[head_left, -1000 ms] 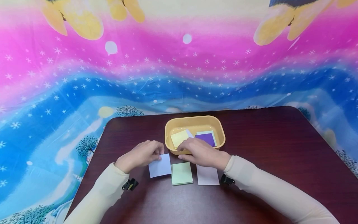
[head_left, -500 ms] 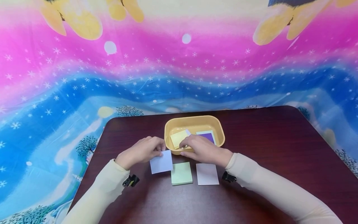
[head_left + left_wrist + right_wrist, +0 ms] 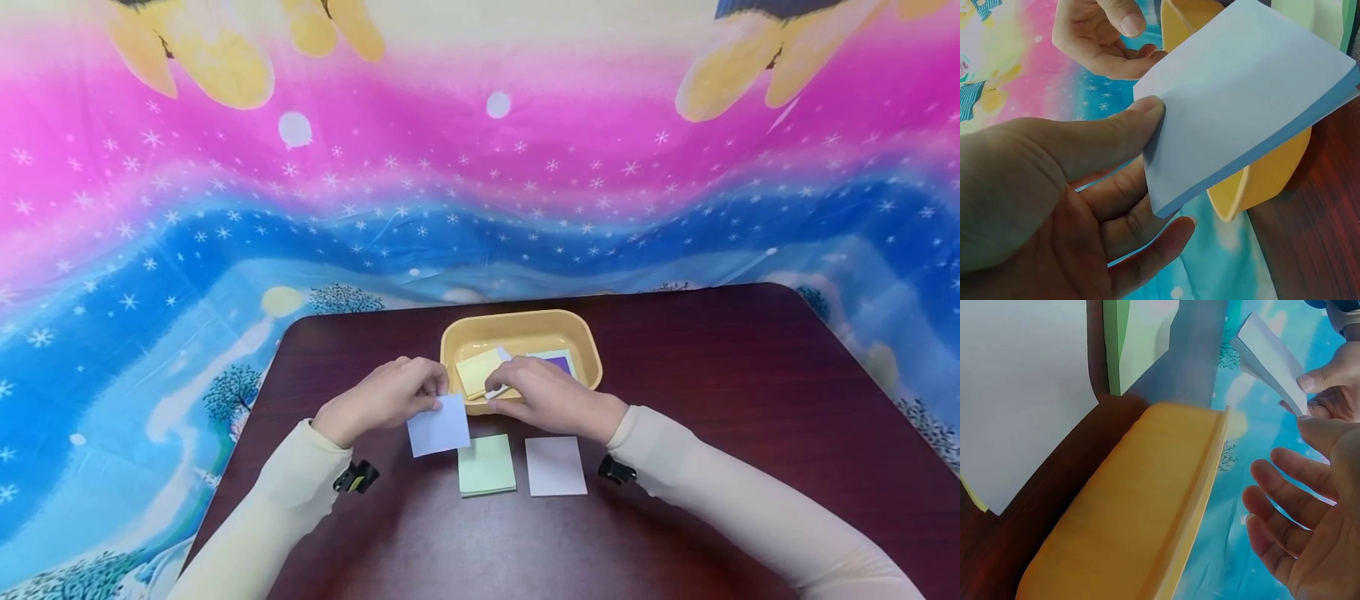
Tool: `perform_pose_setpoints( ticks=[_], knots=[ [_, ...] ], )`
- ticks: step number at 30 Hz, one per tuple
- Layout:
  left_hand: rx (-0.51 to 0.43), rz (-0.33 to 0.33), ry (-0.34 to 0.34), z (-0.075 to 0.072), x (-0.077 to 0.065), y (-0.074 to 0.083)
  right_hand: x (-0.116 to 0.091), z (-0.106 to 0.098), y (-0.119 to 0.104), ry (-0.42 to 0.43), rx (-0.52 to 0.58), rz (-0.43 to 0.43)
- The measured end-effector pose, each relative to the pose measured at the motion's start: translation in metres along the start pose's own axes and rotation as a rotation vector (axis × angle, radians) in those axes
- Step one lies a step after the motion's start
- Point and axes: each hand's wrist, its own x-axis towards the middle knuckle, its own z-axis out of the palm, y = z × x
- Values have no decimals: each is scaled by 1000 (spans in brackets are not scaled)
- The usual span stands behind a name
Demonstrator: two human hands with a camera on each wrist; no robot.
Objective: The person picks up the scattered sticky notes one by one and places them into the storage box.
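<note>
My left hand [image 3: 386,398] pinches a pale blue sticky-note pad [image 3: 441,429] by one corner, thumb on top and fingers beneath. In the left wrist view the pad [image 3: 1241,100] tilts, its thick blue edge showing. My right hand [image 3: 551,398] hovers over the front rim of the yellow bin [image 3: 517,316], fingers loosely bent and holding nothing; the right wrist view shows its fingers [image 3: 1288,494] apart. Inside the bin lie a yellow pad [image 3: 477,371] and a purple pad [image 3: 557,364], the latter partly hidden by the right hand.
On the dark wooden table [image 3: 712,383], in front of the bin, lie a light green pad [image 3: 487,471] and a pale pinkish-white pad [image 3: 557,468], side by side. A patterned cloth [image 3: 480,192] hangs behind the table's far edge.
My left hand has raised the blue pad and brought it slightly right, over the green pad's corner. My right hand has shifted a little right and up, covering more of the purple pad.
</note>
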Motion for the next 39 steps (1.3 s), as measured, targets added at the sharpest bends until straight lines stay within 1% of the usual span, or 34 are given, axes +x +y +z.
perform_pose_setpoints(
  ticks=[5,12,19,27,33,39],
  knots=[
    [-11,-13,-1,-2,2,3,-1,-2,2,7,-12,3],
    [2,-17,-1,-5,5,7,-2,-4,4,6,1,20],
    [2,-4,10,-8,7,10,-2,-7,5,9,16,18],
    [5,21,12,-10,12,13,-3,-8,9,25,-8,22],
    [19,10,16,-13,14,18,-4,-9,14,32,-2,23],
    [19,16,23,-14,16,20,-4,-11,16,44,0,26]
  ],
)
